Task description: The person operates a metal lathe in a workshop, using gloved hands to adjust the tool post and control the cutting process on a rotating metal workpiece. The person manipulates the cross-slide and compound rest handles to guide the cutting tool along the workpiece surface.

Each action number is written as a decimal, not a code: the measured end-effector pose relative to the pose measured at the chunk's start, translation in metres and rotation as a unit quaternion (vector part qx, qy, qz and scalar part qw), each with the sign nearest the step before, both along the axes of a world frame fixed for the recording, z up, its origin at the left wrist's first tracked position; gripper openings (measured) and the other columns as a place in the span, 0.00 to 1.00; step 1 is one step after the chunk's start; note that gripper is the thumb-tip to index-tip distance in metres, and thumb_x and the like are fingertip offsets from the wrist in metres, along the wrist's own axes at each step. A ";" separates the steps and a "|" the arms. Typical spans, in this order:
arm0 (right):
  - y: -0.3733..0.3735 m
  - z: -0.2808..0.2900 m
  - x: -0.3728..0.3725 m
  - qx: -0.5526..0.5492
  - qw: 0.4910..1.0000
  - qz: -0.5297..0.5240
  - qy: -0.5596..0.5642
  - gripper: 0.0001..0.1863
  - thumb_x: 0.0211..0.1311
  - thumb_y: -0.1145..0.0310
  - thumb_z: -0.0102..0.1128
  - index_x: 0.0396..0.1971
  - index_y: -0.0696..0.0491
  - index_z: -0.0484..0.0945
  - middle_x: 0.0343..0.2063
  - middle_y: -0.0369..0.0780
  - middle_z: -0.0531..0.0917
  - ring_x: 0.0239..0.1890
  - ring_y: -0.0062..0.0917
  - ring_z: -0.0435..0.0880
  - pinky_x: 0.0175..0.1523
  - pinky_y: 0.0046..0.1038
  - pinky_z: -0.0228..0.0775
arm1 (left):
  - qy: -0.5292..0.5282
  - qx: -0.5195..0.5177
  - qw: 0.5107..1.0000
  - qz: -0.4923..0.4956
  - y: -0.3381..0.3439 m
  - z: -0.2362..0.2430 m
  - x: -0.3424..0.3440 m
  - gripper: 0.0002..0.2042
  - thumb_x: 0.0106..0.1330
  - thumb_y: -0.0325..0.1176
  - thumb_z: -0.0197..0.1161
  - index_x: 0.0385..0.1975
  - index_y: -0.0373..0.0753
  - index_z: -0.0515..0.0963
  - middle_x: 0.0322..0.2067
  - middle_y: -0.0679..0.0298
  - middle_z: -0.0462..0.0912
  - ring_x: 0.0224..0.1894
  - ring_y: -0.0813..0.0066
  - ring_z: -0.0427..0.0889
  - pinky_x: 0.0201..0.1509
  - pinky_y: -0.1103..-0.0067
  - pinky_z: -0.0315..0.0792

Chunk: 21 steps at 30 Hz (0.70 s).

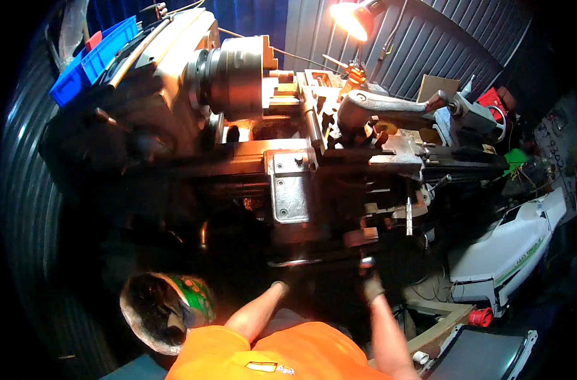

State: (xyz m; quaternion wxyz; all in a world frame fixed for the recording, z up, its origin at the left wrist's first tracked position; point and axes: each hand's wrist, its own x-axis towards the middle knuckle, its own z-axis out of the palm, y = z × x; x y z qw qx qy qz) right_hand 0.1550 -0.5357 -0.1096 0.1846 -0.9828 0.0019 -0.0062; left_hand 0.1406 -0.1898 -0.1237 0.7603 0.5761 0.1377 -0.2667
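A large metal lathe (288,183) fills the middle, with a round chuck (237,79) at upper left and a long-handled tool post (390,104) on its carriage. My left hand (277,288), apparently gloved, is low in shadow below a thin shiny bar (294,262); its fingers and any contact are too dark to make out. My right hand (372,285), also gloved, is at a dark upright part with a shiny top (367,261), under the carriage's front; how its fingers lie is unclear.
A lit lamp (358,19) hangs above. Blue bins (92,60) sit at upper left, a round bin (136,310) stands at lower left. White panels (497,253), a wooden frame (440,310) and a red container (480,317) lie to the right. Corrugated metal walls (32,209) surround the machine.
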 end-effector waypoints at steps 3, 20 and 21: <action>0.126 0.272 0.095 0.273 0.924 0.051 0.262 0.19 0.66 0.54 0.55 0.32 0.56 0.81 0.26 0.50 0.83 0.29 0.49 0.83 0.32 0.45 0.75 | 0.032 -0.089 0.994 0.062 0.017 0.002 0.042 0.12 0.75 0.42 0.51 0.48 0.43 0.75 0.37 0.63 0.78 0.37 0.70 0.75 0.42 0.72 0.72; 0.110 0.214 0.089 0.268 0.932 0.055 0.237 0.12 0.61 0.63 0.66 0.37 0.57 0.83 0.24 0.37 0.83 0.26 0.26 0.79 0.36 0.33 0.76 | 0.029 -0.058 0.996 0.055 0.068 0.111 -0.023 0.06 0.74 0.36 0.56 0.38 0.42 0.73 0.28 0.69 0.75 0.29 0.77 0.74 0.31 0.77 0.73; 0.109 0.255 0.093 0.350 0.881 -0.026 0.316 0.12 0.62 0.63 0.65 0.35 0.57 0.83 0.23 0.37 0.82 0.26 0.25 0.80 0.35 0.33 0.75 | 0.005 -0.018 0.998 0.063 0.069 0.118 -0.022 0.07 0.72 0.37 0.57 0.39 0.40 0.73 0.30 0.66 0.77 0.31 0.73 0.77 0.34 0.74 0.74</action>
